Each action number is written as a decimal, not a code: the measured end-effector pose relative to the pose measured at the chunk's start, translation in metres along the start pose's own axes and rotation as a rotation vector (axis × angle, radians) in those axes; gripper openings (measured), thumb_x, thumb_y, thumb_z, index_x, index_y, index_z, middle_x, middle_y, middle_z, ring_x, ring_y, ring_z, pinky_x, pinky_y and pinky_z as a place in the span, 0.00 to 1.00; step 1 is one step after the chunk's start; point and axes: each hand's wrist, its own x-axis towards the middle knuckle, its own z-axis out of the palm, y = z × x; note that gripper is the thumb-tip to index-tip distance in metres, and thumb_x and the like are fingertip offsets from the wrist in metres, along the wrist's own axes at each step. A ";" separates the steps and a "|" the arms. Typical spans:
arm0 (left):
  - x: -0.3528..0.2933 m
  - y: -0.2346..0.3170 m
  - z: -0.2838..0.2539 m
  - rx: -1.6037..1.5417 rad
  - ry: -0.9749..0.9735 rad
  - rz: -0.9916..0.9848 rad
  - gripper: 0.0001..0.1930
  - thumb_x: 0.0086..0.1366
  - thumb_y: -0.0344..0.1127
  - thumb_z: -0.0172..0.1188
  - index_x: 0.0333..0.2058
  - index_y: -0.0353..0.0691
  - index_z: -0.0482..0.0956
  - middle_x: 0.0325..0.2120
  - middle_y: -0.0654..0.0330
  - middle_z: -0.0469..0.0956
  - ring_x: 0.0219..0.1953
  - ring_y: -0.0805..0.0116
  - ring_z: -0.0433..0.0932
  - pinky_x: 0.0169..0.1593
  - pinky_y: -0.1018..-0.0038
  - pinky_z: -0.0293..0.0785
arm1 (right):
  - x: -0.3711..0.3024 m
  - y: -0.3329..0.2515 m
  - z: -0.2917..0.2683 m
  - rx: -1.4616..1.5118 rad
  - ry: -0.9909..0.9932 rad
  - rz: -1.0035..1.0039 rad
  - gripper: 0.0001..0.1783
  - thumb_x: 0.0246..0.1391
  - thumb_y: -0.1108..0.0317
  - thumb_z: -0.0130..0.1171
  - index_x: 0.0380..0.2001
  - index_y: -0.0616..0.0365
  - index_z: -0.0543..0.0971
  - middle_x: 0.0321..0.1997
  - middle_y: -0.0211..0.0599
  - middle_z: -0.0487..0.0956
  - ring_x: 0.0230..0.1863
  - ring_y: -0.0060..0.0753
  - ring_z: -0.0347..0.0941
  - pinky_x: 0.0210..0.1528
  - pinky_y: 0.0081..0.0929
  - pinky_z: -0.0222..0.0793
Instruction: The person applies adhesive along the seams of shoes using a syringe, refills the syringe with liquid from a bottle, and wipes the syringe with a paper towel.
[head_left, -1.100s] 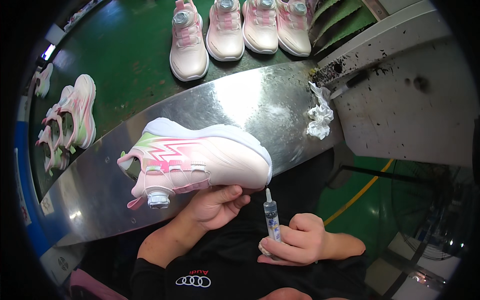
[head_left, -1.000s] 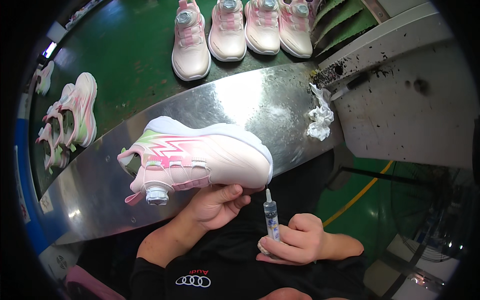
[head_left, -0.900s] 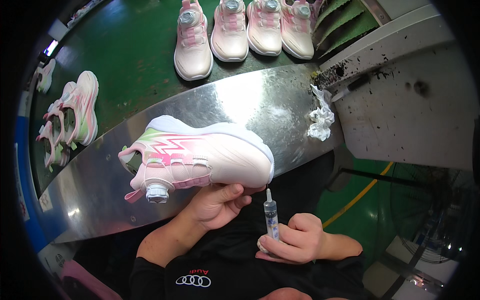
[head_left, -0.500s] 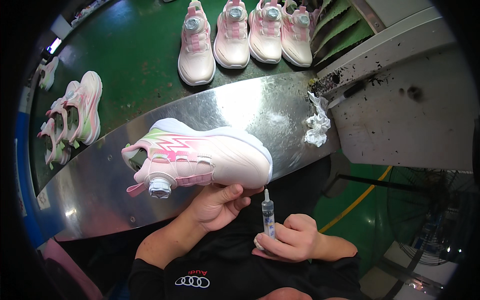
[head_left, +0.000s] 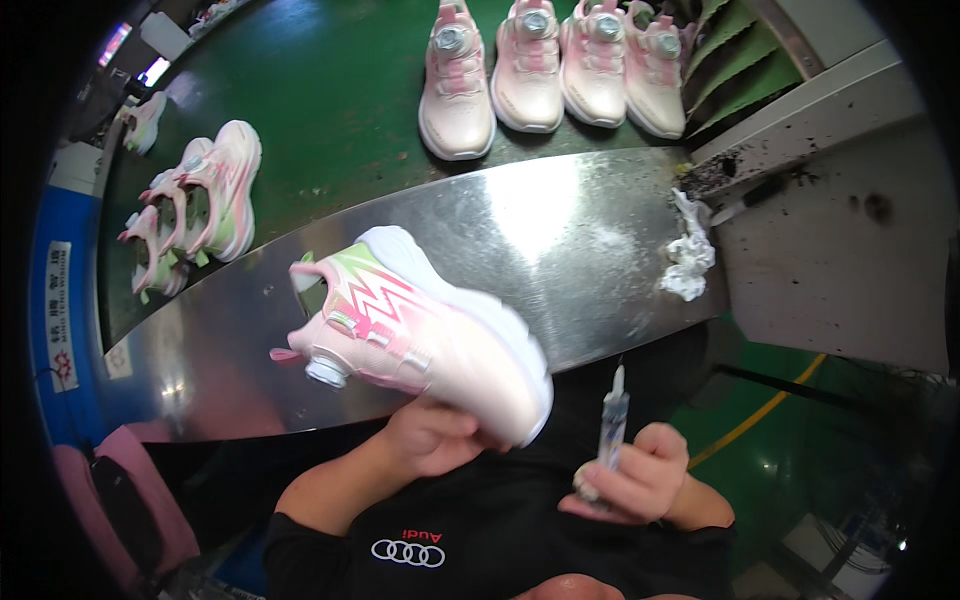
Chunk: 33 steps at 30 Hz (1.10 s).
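A pink and white sneaker (head_left: 430,340) with a green heel and a dial on its side hangs over the near edge of the metal plate, toe pointing down to the right. My left hand (head_left: 437,436) grips it from below near the toe; some fingers are hidden under the shoe. Off to the right, apart from the shoe, my right hand (head_left: 640,478) is closed around a clear syringe (head_left: 612,430), its thin tip pointing up. Part of the syringe's lower end is covered by my fingers.
A metal plate (head_left: 330,265) borders the green conveyor belt (head_left: 335,120). Several similar sneakers (head_left: 457,95) stand at the far side, others (head_left: 225,190) at left. Crumpled white tissue (head_left: 688,250) and a dark-handled blade (head_left: 750,200) lie at right by a grey panel (head_left: 830,240).
The sneaker has turned, its toe swinging down toward me. My right hand has drawn the syringe away from the toe to the right. The whole view has shifted a little.
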 end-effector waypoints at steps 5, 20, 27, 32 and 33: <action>-0.102 0.013 0.030 0.187 0.516 0.298 0.36 0.50 0.34 0.59 0.58 0.30 0.59 0.53 0.45 0.69 0.54 0.47 0.71 0.60 0.54 0.63 | 0.001 0.035 0.022 0.170 0.028 0.198 0.25 0.31 0.56 0.74 0.34 0.54 0.78 0.24 0.27 0.76 0.18 0.28 0.60 0.23 0.23 0.54; -0.080 0.143 -0.003 0.598 0.705 0.715 0.32 0.60 0.47 0.53 0.58 0.32 0.60 0.54 0.45 0.68 0.54 0.49 0.70 0.58 0.52 0.65 | -0.006 0.080 0.046 0.443 0.172 0.506 0.31 0.35 0.54 0.74 0.41 0.62 0.76 0.30 0.35 0.77 0.24 0.29 0.63 0.28 0.22 0.60; -0.085 0.151 -0.011 0.619 0.673 0.668 0.31 0.60 0.47 0.53 0.58 0.34 0.61 0.53 0.46 0.69 0.55 0.50 0.70 0.59 0.52 0.64 | -0.014 0.075 0.035 0.383 0.127 0.563 0.37 0.32 0.46 0.75 0.38 0.65 0.75 0.25 0.37 0.77 0.24 0.30 0.73 0.28 0.23 0.67; -0.092 0.154 -0.013 0.536 0.637 0.715 0.28 0.59 0.38 0.54 0.55 0.27 0.63 0.51 0.42 0.70 0.53 0.49 0.72 0.57 0.53 0.67 | -0.001 0.061 0.048 1.074 0.283 0.492 0.40 0.33 0.41 0.73 0.41 0.65 0.75 0.25 0.35 0.79 0.22 0.27 0.72 0.25 0.22 0.57; -0.093 0.154 -0.015 0.533 0.666 0.730 0.28 0.57 0.37 0.55 0.54 0.27 0.63 0.50 0.42 0.71 0.52 0.49 0.73 0.57 0.54 0.68 | 0.004 0.060 0.055 1.250 0.297 0.459 0.40 0.34 0.40 0.71 0.41 0.65 0.75 0.25 0.34 0.79 0.22 0.28 0.73 0.25 0.22 0.57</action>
